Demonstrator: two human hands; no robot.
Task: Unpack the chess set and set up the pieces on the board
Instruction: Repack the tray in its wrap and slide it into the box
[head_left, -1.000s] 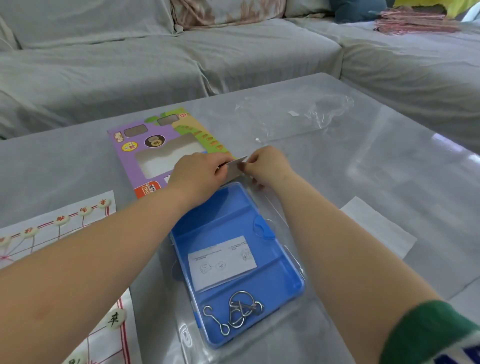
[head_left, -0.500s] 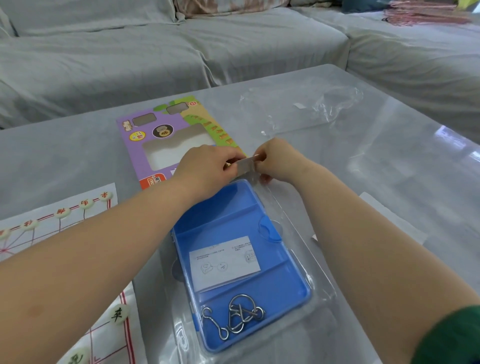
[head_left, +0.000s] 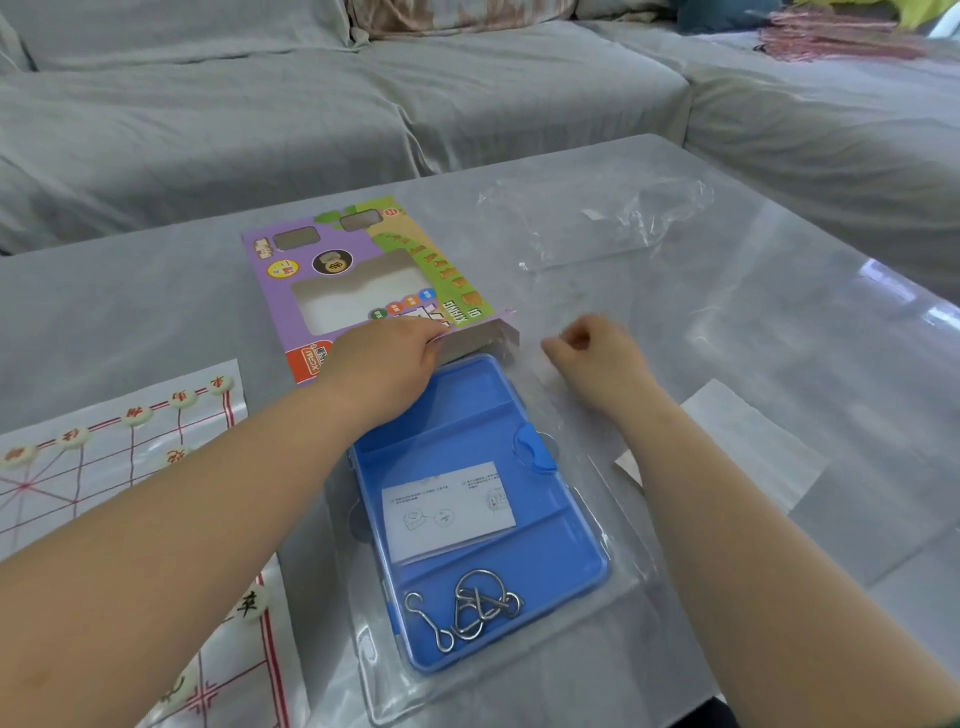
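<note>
The purple chess set box (head_left: 332, 254) lies flat at the table's middle. My left hand (head_left: 384, 364) pinches its grey end flap (head_left: 478, 338), which stands open toward the right. A little to the right of the flap, my right hand (head_left: 597, 358) hovers with its fingers curled and nothing visible in them. At the left edge lies the paper chess board (head_left: 104, 467) with red lines. Round white pieces sit on it, one (head_left: 182, 399) along the far row and one (head_left: 249, 603) close to me.
A blue plastic tray (head_left: 467, 431) in a clear sleeve lies under my forearms, holding metal ring puzzles (head_left: 467, 608) and a leaflet (head_left: 449, 512). An empty clear bag (head_left: 597, 218) lies further back, white paper (head_left: 748, 447) lies at the right, and a grey sofa (head_left: 208, 119) runs behind the table.
Both hands pinched the flap together before. Now the right hand has let go and moved right, while the flap has swung open in the left hand's hold.
</note>
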